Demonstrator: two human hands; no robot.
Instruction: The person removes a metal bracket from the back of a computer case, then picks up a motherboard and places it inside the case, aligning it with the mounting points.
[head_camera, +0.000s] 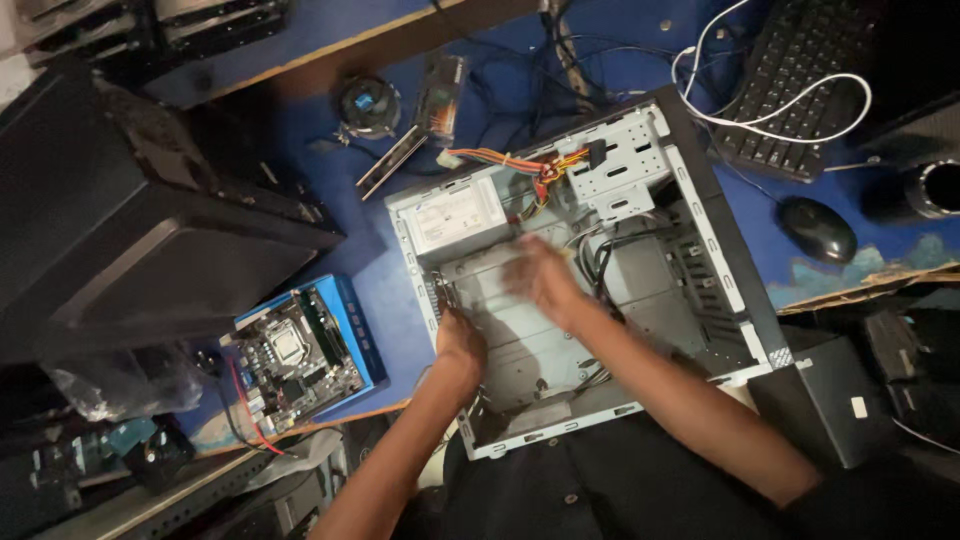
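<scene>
Seen from above, an open grey computer case (560, 360) lies on its side on a blue surface (370, 250), its inside facing up. Both hands are inside the case, near its middle. The left hand (458, 340) rests at the case's left wall, fingers curled against the metal edge; whether it grips anything cannot be told. The right hand (540, 275) hovers just beside it, a little higher and to the right, over the bare metal floor of the case. It is blurred, with fingers loosely spread and nothing visibly held. The hands are near each other but not touching.

At the case's upper left corner sits a grey power supply (455, 215) with a pale rectangular label on its top face. A bundle of red, yellow and orange wires (520, 160) runs from it towards a perforated metal drive cage (620, 165) at the upper right.

To the left of the case, well apart from the hands, a motherboard (290, 360) lies on a flat blue box (355, 330). Above the case lie a round cooling fan (368, 105) and a narrow expansion card (440, 95). At the top right are a black keyboard (790, 90) with a white cable looped over it, and a black mouse (818, 228) below it. A large black case (130, 210) fills the left side.
</scene>
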